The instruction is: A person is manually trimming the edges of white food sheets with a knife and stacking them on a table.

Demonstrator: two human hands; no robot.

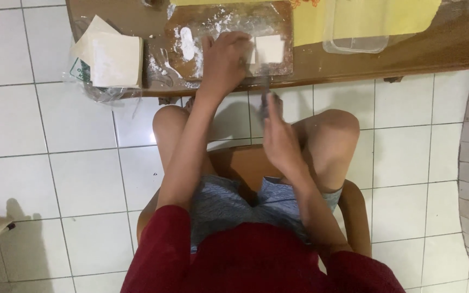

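The left hand [223, 59] lies over a floured board [213, 24] on the low counter [435, 43], its fingers curled down onto a small white square of dough [270, 49], which sits on the board's right part, near the counter's front edge. The right hand [280, 141] hangs below that edge, over the knees, fingers closed around a thin dark tool [265, 95]; whether it is a knife I cannot tell. The risk I see lies in that tool: brought up blind under the left hand, it could nick the fingers pinning the dough. Loose flour may let the square slide when pressed. A stack of wrappers [115, 59] on crinkled plastic overhangs the left edge and could be knocked to the floor [55, 173]. A clear tub [356, 32] stands well apart.
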